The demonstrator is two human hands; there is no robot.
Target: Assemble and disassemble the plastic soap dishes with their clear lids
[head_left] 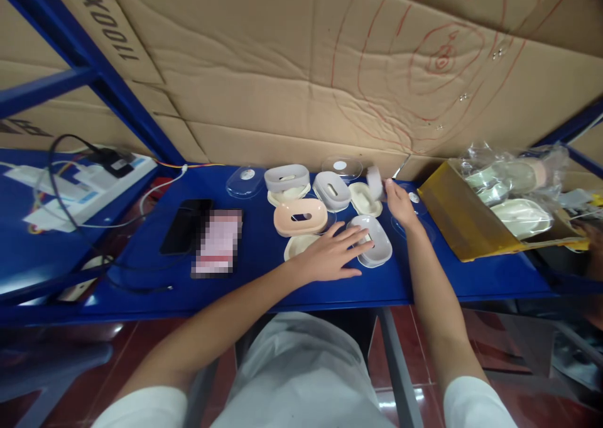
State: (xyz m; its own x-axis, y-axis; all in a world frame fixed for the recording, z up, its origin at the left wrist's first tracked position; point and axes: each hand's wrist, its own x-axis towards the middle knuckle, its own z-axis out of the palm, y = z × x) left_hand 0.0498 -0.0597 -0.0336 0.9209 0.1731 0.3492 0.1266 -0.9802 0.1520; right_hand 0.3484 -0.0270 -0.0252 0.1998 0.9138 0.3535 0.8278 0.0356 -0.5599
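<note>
My left hand (332, 252) lies with fingers spread, its fingertips over the near side of a grey oval soap dish (380, 246). To the right, my right hand (401, 203) is closed, its fingertips at a blurred, tilted light-grey piece (375, 183) that looks like a soap dish part. A thin metal tool (401, 166) sticks up just beyond this hand; its lower end is hidden. Around them are a peach soap dish (279, 225), two more grey soap dishes (331, 191) and cream oval trays (365, 200). One cream tray (296, 246) is partly under my left forearm.
Clear plastic lids (245, 183) with round stickers lie along the back. A yellow-edged carton (464, 227) with wrapped dishes stands right. On the left are a dark phone (183, 227), a pixelated phone screen (218, 242), cables and a power strip (94, 189). Cardboard (245, 70) walls the back.
</note>
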